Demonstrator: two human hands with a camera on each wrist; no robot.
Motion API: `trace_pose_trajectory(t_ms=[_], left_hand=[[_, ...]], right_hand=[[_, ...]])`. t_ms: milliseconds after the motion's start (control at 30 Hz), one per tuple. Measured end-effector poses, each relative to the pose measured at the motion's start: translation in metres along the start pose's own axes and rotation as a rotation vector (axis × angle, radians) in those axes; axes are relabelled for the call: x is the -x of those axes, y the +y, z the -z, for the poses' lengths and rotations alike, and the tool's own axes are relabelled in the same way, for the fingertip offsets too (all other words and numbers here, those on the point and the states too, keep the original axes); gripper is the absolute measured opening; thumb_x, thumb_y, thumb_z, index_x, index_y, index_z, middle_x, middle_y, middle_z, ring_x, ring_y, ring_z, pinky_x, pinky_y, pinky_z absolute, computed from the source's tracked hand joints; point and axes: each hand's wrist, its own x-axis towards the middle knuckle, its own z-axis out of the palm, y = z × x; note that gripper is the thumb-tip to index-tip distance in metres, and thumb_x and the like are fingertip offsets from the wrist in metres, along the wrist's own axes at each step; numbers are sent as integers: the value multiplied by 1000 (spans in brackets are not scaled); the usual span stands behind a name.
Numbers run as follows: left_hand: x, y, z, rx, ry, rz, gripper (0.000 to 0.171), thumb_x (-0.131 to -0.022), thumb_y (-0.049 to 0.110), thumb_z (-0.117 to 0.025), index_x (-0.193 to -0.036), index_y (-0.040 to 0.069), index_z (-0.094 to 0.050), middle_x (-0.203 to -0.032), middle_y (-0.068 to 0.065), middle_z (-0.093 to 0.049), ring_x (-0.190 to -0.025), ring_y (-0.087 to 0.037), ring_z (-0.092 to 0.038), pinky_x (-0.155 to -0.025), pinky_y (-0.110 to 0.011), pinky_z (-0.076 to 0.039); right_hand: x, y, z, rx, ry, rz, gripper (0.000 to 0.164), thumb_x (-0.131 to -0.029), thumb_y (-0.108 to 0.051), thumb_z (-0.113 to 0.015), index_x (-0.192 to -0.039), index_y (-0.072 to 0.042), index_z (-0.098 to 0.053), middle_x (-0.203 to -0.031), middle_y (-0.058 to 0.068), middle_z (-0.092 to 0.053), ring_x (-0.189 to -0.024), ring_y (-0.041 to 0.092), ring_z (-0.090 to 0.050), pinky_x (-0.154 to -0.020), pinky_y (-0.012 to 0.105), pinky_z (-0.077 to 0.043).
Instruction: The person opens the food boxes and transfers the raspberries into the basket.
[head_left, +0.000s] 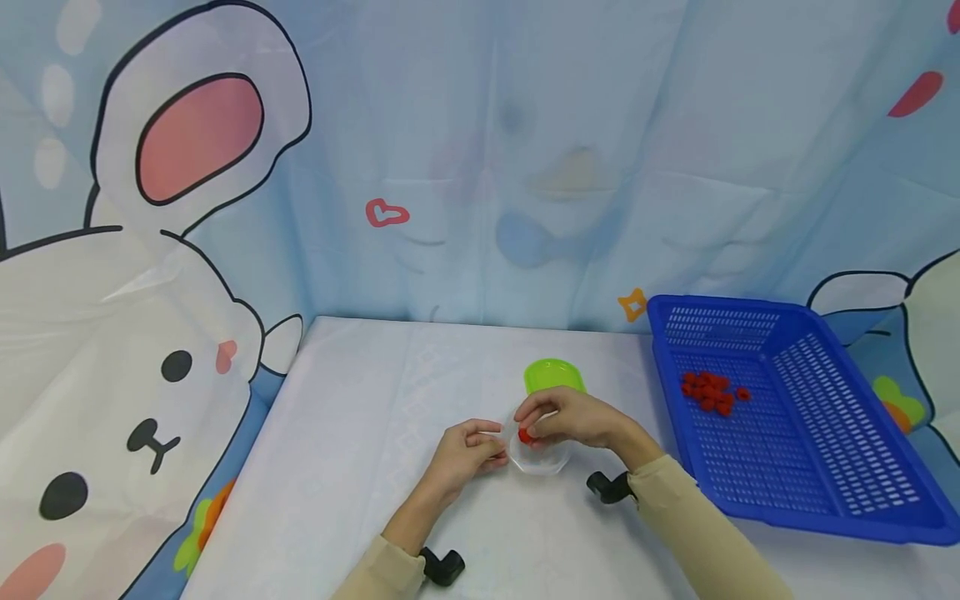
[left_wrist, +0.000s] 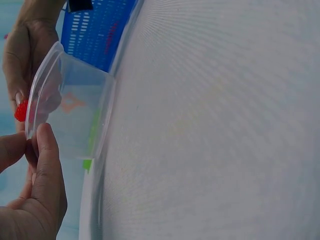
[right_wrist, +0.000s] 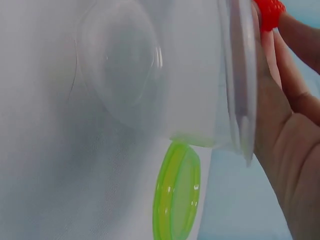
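Between my two hands a clear plastic tub (head_left: 538, 458) stands upright on the white table. My left hand (head_left: 468, 457) is at its left side, and in the left wrist view the thumb and a finger pinch the tub's rim. Over the tub's mouth, my right hand (head_left: 573, 417) holds a small bumpy red raspberry (right_wrist: 270, 14) between thumb and fingertips. The raspberry is level with the rim in the left wrist view. Just behind the tub lies a bright green lid (head_left: 553, 375), partly covered by the right hand in the head view.
A blue plastic basket (head_left: 787, 492) stands at the right, with several red raspberries (head_left: 711, 392) in a loose heap towards its left. Behind the table (head_left: 360, 392) hangs a blue printed curtain (head_left: 450, 125). Black wrist mounts (head_left: 444, 568) stick out beside the sleeves.
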Motion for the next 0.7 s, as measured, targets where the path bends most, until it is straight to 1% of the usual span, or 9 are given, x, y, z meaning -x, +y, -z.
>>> trace_pose_trajectory(t_ms=[133, 267, 367, 400, 500, 600, 700], left_hand=[[-1, -1, 1, 2, 3, 4, 34, -94, -1, -67, -124, -13, -57, -100, -25, -69, -80, -18, -70, -79, -35, -61], [-1, -3, 1, 4, 0, 4, 33, -94, -1, -66, -123, -13, -57, -98, -23, -69, -80, -17, -69, -79, -34, -61], [-1, -3, 1, 2, -3, 1, 32, -94, -2, -66, -123, -13, -57, -96, -20, -70, -80, -17, -69, -78, -34, -61], [-1, -3, 1, 2, -4, 0, 32, -94, -2, -66, -123, -13, -57, -95, -19, -70, -80, -17, -69, -78, -34, -61], [-1, -2, 1, 1, -4, 3, 32, -94, -1, -67, -123, -12, -58, -94, -18, -70, -80, -17, -69, -78, -33, -61], [-1, -2, 1, -3, -3, 3, 32, -93, -1, -67, -122, -12, -58, -94, -17, -70, -81, -17, -69, -78, -33, -61], [-1, -2, 1, 0, 0, 5, 31, -93, -2, -68, -121, -11, -59, -91, -15, -70, -81, -17, -69, -78, -33, -61]], right_hand=[[4, -1, 2, -91, 39, 35, 38, -92, 5, -63, -124, 22, -50, -103, 16, -63, -90, 25, -68, -85, 43, -59], [10, -3, 5, -193, 90, 65, 35, -93, 5, -65, -123, 17, -53, -102, 14, -66, -93, 24, -69, -88, 44, -57], [14, -5, 6, -251, 155, 73, 32, -93, 5, -65, -122, 13, -56, -102, 12, -68, -94, 24, -69, -89, 44, -57], [16, -5, 7, -265, 175, 78, 32, -93, 5, -65, -123, 13, -55, -102, 12, -69, -93, 24, -69, -89, 43, -57], [21, -8, 8, -278, 245, 94, 35, -94, 6, -64, -126, 16, -52, -102, 12, -69, -93, 24, -70, -88, 41, -58], [29, -14, 10, -279, 296, 123, 38, -95, 6, -63, -128, 19, -50, -101, 11, -69, -93, 25, -70, -89, 40, -57], [38, -22, 12, -285, 323, 155, 30, -96, 6, -62, -124, 13, -56, -101, 12, -69, -95, 25, -69, -90, 41, -56]])
